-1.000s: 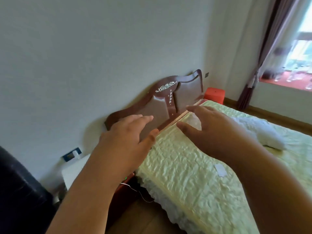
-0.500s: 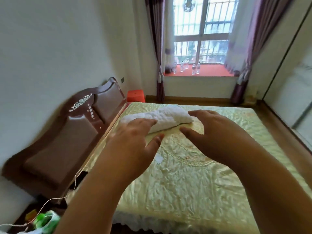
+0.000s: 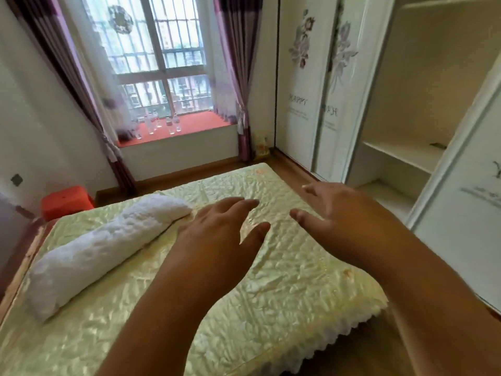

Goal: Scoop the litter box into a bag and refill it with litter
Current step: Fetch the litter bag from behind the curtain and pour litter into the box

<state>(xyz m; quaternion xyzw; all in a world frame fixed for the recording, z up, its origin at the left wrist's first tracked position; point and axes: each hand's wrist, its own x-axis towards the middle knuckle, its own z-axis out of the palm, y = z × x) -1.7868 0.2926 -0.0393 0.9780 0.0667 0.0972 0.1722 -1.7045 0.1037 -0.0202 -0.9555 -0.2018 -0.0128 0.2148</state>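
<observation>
While an orange stool (image 3: 66,202) sits far left, a white rolled blanket (image 3: 108,248) lies on the yellow bedspread (image 3: 284,289); left hand (image 3: 217,234) and right hand (image 3: 344,218) hover, fingers spread, holding nothing. Can't spot any litter box or bag.

Both forearms ran out of the frame's bottom edge, and the left hand (image 3: 217,234) and right hand (image 3: 339,213) blocked part of the bedspread (image 3: 271,294) beneath them. The bed's near corner was cut off at lower left. Lettering on the wardrobe door (image 3: 298,104) was too blurred to read. Bottles (image 3: 162,123) on the windowsill were too small to identify.
</observation>
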